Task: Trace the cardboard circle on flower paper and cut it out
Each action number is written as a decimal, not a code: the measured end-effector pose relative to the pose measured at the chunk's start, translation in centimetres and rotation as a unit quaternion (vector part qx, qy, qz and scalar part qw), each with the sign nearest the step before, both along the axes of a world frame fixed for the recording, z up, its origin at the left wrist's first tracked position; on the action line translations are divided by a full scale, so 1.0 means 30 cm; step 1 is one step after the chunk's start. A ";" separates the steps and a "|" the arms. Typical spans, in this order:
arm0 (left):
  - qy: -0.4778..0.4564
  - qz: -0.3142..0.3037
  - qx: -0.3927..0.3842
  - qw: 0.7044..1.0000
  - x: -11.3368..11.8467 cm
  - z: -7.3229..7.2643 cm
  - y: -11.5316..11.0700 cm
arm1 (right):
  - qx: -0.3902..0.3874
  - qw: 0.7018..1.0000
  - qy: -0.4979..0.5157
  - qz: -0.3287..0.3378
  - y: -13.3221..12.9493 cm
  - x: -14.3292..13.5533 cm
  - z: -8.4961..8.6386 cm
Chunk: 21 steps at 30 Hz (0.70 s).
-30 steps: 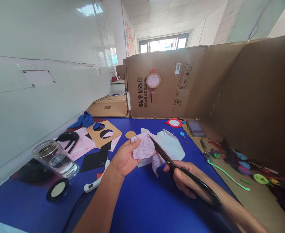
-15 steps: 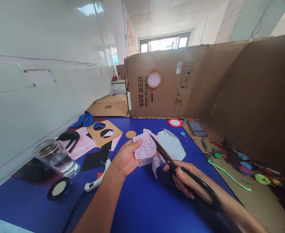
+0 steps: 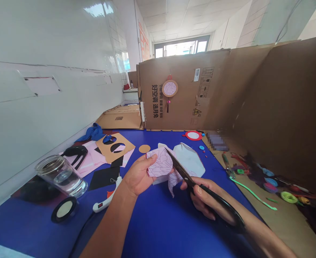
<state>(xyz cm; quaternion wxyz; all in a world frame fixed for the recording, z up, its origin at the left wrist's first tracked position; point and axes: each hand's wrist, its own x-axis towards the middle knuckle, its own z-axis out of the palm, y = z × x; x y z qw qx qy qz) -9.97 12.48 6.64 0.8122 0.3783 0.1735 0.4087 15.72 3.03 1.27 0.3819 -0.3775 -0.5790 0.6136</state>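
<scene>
My left hand (image 3: 139, 174) is closed on a piece of pink patterned fabric (image 3: 160, 163), thumb on top. Purple curved lines cover the fabric, and its left edge is dark red. In my right hand (image 3: 205, 197) is a pair of black-handled scissors (image 3: 183, 172), the blades pointing up and left. Their tips lie at the fabric's upper right edge; whether the blades are parted I cannot tell. A strip of the fabric hangs down beside the blades. Behind them, a larger white-backed cloth (image 3: 188, 159) rests on the blue table.
At left are a glass jar (image 3: 62, 175) with clear liquid, a round black lid (image 3: 63, 209), a white glue gun (image 3: 106, 200) and cardboard with round holes (image 3: 116, 148). A red-rimmed disc (image 3: 194, 135) lies at the back. Craft bits and a green cord (image 3: 253, 193) lie right. Cardboard walls (image 3: 185, 107) stand behind.
The view has shifted very slightly. Both hands, the fabric and the scissors keep nearly the same positions.
</scene>
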 end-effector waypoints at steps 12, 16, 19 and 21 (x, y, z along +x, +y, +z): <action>-0.005 -0.007 0.016 1.000 -0.019 0.009 0.003 | -0.032 0.999 0.006 -0.001 -0.012 -0.017 0.040; -0.008 -0.006 0.013 1.000 -0.023 0.009 0.006 | -0.035 0.999 0.014 0.005 -0.011 -0.019 0.038; -0.011 -0.008 0.011 1.000 -0.024 0.010 0.007 | -0.031 0.999 0.017 0.006 -0.011 -0.018 0.032; -0.010 -0.009 0.010 1.000 -0.024 0.012 0.007 | -0.029 0.999 0.015 0.006 -0.012 -0.016 0.030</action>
